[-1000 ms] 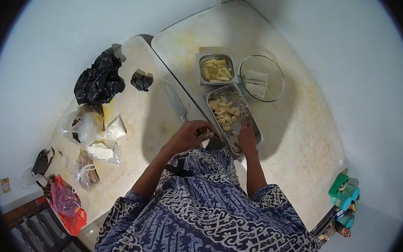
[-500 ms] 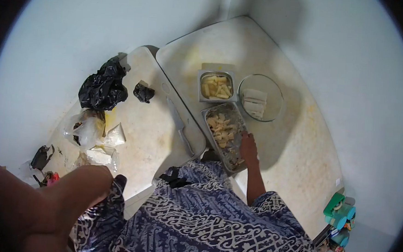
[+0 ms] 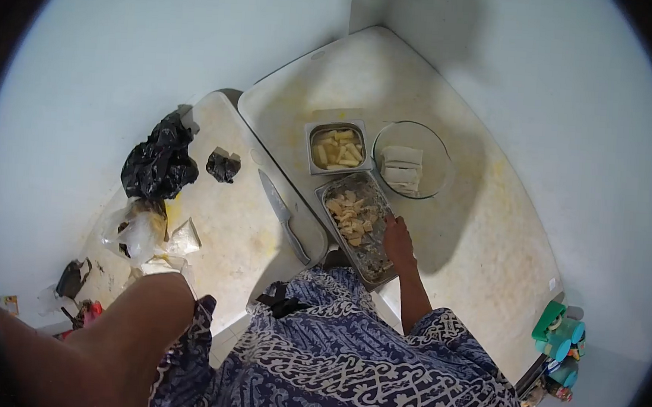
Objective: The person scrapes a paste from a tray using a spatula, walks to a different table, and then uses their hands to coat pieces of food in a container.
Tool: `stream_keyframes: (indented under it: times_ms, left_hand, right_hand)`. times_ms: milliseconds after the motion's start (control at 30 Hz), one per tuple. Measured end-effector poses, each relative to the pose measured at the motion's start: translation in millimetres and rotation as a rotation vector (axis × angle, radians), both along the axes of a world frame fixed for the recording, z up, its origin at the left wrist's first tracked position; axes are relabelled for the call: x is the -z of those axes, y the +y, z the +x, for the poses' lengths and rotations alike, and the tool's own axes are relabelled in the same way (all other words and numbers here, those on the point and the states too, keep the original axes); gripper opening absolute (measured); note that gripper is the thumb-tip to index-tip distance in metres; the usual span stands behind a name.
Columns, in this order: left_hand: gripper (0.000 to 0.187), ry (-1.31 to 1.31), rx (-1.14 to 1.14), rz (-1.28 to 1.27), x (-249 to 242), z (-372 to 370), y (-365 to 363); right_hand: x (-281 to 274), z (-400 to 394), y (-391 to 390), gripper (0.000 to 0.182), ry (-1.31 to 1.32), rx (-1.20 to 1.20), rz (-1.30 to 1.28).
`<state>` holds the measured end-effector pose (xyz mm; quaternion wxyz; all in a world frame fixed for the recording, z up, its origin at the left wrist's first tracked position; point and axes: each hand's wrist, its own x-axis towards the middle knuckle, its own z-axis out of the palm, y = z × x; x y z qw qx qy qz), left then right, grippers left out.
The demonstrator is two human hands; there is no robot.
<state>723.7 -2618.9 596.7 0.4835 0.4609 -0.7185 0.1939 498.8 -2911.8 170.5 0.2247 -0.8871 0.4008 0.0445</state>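
My right hand (image 3: pixel 397 239) lies on the right side of a long metal tray (image 3: pixel 325 205) that holds pale cut pieces, its fingers among them. Whether it grips anything is too small to tell. My left arm (image 3: pixel 120 340) is raised close to the camera at the lower left, and its hand is out of view. A knife (image 3: pixel 284 217) lies on the board (image 3: pixel 219 234) just left of the tray. Behind the tray stand a small square metal pan (image 3: pixel 309 149) of pale sticks and a glass bowl (image 3: pixel 439 145) with white folded pieces.
A large black bag (image 3: pixel 157 165) and a small black bag (image 3: pixel 222 164) lie at the left. Clear plastic bags (image 3: pixel 142 226) sit nearer me. A big white board (image 3: pixel 363 79) carries the pans. Green and teal objects (image 3: pixel 557 333) stand at the right.
My left hand left the tray's near end and rose toward the camera, out of view. The right hand stayed on the tray. The view shifted slightly.
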Motion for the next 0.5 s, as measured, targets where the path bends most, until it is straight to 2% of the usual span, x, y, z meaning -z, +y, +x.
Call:
stream_keyframes:
  times_ms: [133, 233, 500]
  left_hand:
    - [0.022, -0.008, 0.001, 0.008, 3.5, 6.2, 1.1]
    - [0.021, -0.009, -0.002, 0.021, 12.1, 8.7, -6.5]
    - [0.019, -0.042, 0.012, 0.031, 11.0, 10.3, -33.6]
  right_hand:
    - [-19.4, 7.2, -1.8, 0.032, 0.000, 0.012, 0.097]
    - [5.9, 2.4, -1.5, 0.028, -0.091, 0.002, -0.062]
    - [-11.6, 6.0, 1.7, 0.026, -0.026, 0.035, 0.013]
